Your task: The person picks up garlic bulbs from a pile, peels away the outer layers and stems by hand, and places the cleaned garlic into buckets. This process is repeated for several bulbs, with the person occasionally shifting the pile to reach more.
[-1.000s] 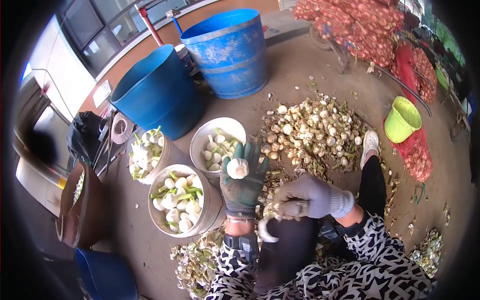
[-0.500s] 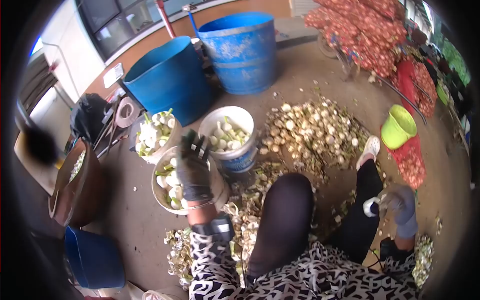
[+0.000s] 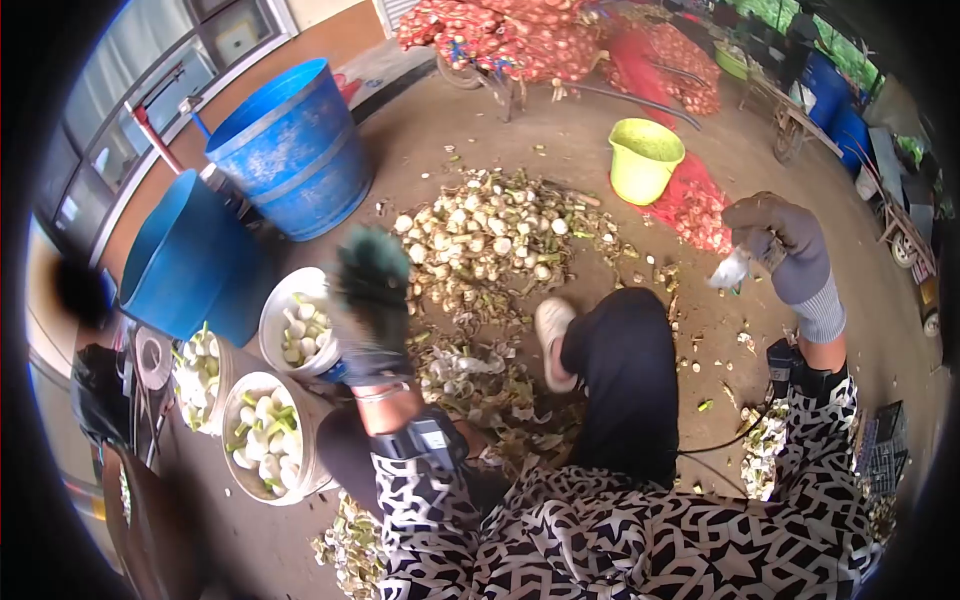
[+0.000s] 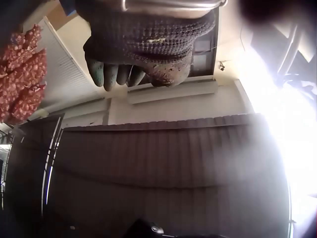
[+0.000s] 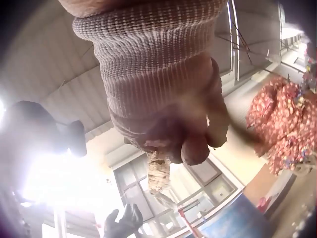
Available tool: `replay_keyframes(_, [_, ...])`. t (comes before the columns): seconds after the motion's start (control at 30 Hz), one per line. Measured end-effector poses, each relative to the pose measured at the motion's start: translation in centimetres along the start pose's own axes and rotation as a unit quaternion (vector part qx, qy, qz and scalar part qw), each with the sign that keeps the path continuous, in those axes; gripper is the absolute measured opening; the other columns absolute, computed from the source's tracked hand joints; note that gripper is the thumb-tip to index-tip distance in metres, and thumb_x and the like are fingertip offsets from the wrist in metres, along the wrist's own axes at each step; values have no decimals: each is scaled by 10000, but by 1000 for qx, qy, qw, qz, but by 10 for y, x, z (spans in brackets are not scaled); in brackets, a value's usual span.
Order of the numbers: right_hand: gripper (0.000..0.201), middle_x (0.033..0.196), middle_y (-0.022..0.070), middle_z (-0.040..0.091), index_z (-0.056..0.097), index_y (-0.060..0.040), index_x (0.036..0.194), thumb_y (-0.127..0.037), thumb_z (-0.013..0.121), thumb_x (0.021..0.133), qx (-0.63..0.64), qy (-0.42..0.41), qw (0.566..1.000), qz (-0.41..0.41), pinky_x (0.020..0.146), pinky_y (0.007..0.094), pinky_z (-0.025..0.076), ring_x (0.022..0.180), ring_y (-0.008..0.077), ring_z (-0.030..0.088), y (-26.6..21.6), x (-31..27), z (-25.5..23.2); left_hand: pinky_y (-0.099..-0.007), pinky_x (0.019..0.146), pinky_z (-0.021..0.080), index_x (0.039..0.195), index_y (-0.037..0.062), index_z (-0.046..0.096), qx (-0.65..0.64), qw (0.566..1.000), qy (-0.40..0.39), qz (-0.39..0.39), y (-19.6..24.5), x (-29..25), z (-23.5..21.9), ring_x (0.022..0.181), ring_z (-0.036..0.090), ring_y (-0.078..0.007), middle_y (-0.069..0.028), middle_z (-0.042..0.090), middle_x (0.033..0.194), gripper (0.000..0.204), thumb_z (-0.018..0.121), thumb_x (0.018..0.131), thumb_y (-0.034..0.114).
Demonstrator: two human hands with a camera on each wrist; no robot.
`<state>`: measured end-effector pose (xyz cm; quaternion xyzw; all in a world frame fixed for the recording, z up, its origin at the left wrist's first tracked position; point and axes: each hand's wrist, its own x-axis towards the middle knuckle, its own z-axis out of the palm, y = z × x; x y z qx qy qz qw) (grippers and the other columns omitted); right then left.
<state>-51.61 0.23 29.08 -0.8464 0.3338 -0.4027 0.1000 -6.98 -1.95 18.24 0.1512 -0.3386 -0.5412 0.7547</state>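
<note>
My left hand [image 3: 370,300], in a dark green-palmed glove, is raised beside the white bucket [image 3: 268,335] of trimmed garlic. Its fingers [image 4: 110,77] extend loosely in the left wrist view, with no bulb showing among them. Off to the right, my right hand [image 3: 785,245] in a pale knit glove grips a small tool by its wrapped handle [image 5: 158,171]. A shiny metal end [image 3: 730,270] sticks out from that fist; motion blur softens its shape. A heap of untrimmed garlic bulbs [image 3: 485,235] lies on the ground ahead.
Two more buckets of trimmed garlic, a front one [image 3: 310,440] and a left one [image 3: 222,405], stand left. Behind them are large blue tubs [image 3: 290,150]. A yellow-green bucket [image 3: 645,170] stands by red net sacks [image 3: 690,205]. Peelings [image 3: 480,385] litter the ground near my legs.
The garlic bulb in my left palm is gone after that hand passed over the front bucket. My right hand has swung out to the right with the tool, and the head view has turned right.
</note>
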Motion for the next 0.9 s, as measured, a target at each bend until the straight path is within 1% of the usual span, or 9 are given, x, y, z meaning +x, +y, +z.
replay_keyframes(0.07, [202,668,46,586,671,2,1019,-30,540,869,-22,14,998,51,616,282,460,620,144,561,33,-8,-5,-296,692,473,972,96,672,-81,974,160,-136,-64,-11,-15,838,606,-184,-42,667,896,301,593,907,380])
replay_keyframes(0.13, [222,629,67,598,675,-27,1043,-83,534,881,-26,-21,968,250,619,316,487,598,196,598,72,-14,0,-373,770,532,1028,110,678,-173,954,97,-224,-125,-18,-88,883,658,-224,-44,701,1002,313,588,892,377])
replay_keyframes(0.27, [273,746,116,667,682,-91,1026,-312,590,893,-148,-202,934,255,683,373,520,688,312,651,181,-29,70,-406,778,530,1000,123,694,-125,890,331,-287,-172,2,-115,886,660,-240,-43,710,946,323,549,907,395])
replay_keyframes(0.47, [380,1182,127,615,596,-171,1205,-363,578,878,-115,-232,934,245,872,436,501,1006,341,626,318,-6,324,-354,769,547,1078,82,629,52,937,220,-266,-218,90,-184,906,654,-273,-63,671,1015,255,567,935,283])
replay_keyframes(0.53, [438,1304,102,547,522,-197,1308,-256,539,875,-131,-280,909,279,899,457,490,1008,361,626,360,14,401,-322,778,554,1174,28,563,428,881,61,-191,-243,91,-225,935,650,-234,-87,641,1100,341,628,841,-2])
replay_keyframes(0.6, [411,1262,140,567,557,-142,1257,-257,553,862,-141,-297,893,309,873,435,500,1011,373,612,413,10,475,-294,801,555,1211,24,552,700,689,-79,-169,-241,89,-224,954,648,-219,-101,629,1122,404,617,820,-54])
replay_keyframes(0.67, [405,1298,153,561,551,-106,1255,-210,528,864,-214,-304,878,303,893,456,489,1063,373,615,464,-15,543,-310,693,525,1158,51,608,338,871,179,-308,-276,55,-261,843,654,-198,-59,670,948,367,607,931,340])
replay_keyframes(0.73, [363,1193,186,624,592,-80,1192,-210,526,860,-127,-410,797,424,909,450,483,1077,375,614,446,32,521,-304,716,541,1160,74,616,219,862,275,-365,-276,45,-260,827,658,-179,-54,672,991,344,628,922,323])
replay_keyframes(0.9, [434,1118,231,644,605,-73,1178,-340,621,836,29,-418,799,432,934,437,477,1074,356,624,449,10,506,-298,956,492,1363,138,481,376,871,116,-294,-299,34,-274,1210,539,-200,-108,525,1361,506,670,907,250])
